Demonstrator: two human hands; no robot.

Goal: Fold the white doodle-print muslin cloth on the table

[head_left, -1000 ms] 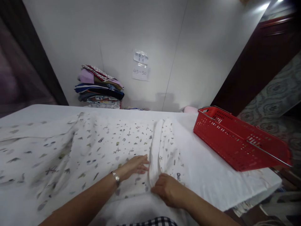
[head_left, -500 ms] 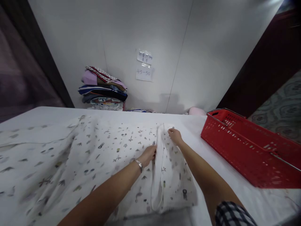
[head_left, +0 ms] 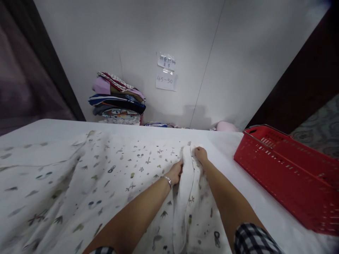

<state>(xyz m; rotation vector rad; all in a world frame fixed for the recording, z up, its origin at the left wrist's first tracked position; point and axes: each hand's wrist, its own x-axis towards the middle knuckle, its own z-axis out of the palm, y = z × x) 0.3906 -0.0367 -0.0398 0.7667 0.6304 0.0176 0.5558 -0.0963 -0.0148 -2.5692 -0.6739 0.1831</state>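
A white printed cloth (head_left: 127, 169) with small plant and sunglasses motifs lies spread over the white table. Near its right side a strip of the cloth rises in a long fold between my hands. My left hand (head_left: 176, 173), with a silver bracelet at the wrist, grips the left side of this fold; its fingertips are partly hidden behind the fabric. At the far right end of the fold my right hand (head_left: 201, 155) is closed on the cloth's edge. Creases run through the cloth on the left.
A red plastic basket (head_left: 286, 176) with metal handles stands on the table (head_left: 219, 143) at the right. Behind the table's far edge is a stack of folded fabrics (head_left: 118, 98). Paper signs (head_left: 166, 80) hang on the wall, and a pink item (head_left: 226, 126) shows below.
The fold between my hands has been lifted higher and bunched narrower. Both hands have shifted slightly right in view, and my right hand has closed more tightly. The view has also turned a little.
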